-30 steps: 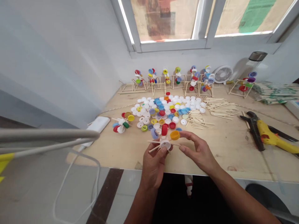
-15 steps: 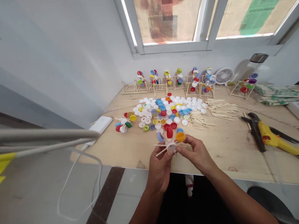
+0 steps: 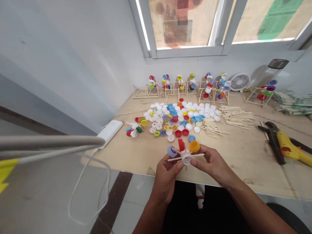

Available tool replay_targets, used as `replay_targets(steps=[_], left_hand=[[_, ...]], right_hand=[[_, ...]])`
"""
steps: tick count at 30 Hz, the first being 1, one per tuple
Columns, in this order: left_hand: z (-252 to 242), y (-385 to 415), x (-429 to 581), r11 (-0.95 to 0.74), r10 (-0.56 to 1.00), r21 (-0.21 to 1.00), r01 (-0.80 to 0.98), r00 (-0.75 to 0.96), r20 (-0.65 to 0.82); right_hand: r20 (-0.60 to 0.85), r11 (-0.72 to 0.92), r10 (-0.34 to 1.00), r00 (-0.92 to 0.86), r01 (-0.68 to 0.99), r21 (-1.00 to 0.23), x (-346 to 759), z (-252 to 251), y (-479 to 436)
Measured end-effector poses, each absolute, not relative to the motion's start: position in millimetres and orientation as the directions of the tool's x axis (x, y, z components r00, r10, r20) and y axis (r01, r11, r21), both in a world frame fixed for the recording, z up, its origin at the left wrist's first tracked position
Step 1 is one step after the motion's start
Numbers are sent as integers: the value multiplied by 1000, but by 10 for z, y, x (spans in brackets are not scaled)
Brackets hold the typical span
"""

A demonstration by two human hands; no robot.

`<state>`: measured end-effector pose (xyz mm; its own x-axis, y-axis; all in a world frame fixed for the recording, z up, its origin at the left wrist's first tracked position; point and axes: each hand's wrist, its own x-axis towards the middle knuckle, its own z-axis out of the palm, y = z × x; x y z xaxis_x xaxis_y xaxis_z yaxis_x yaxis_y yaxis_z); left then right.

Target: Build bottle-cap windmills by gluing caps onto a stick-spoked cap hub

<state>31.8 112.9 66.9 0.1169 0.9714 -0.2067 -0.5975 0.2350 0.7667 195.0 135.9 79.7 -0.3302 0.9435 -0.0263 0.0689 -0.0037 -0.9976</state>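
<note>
Both hands hold a small pinwheel of bottle caps on wooden sticks. Its white cap hub sits between my left hand and my right hand. My left fingers grip the hub from the left side, and my right fingertips pinch it from the right. A horizontal wooden stick passes through the hub area. An orange cap, a red cap and a lilac-blue cap stand on the upper side of the pinwheel.
A heap of loose bottle caps and loose wooden sticks lie on the plywood table. Several stick-framed pinwheels line the wall. A yellow glue gun, black pliers and a white power bank lie nearby.
My right hand has closed in from beside the orange cap to pinch the hub. The pinwheel has turned slightly, and the whole view has shifted as my head moved.
</note>
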Motion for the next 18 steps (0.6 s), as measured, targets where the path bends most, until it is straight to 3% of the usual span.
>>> replay_targets(steps=[5,9,18], left_hand=[[706,1107,291,260,964,811,-524,88,-252],[754,1071,331,234,961,811,-536,0,-277],[744,1058,301,241,951,779,-579,-18,-308]], right_hand=[[-48,5,938,-342,153,-988,1945,813,1359],[-75,-14,944,-322,188,-982,1906,835,1349],[-71,-14,952,-297,189,-982,1778,824,1369]])
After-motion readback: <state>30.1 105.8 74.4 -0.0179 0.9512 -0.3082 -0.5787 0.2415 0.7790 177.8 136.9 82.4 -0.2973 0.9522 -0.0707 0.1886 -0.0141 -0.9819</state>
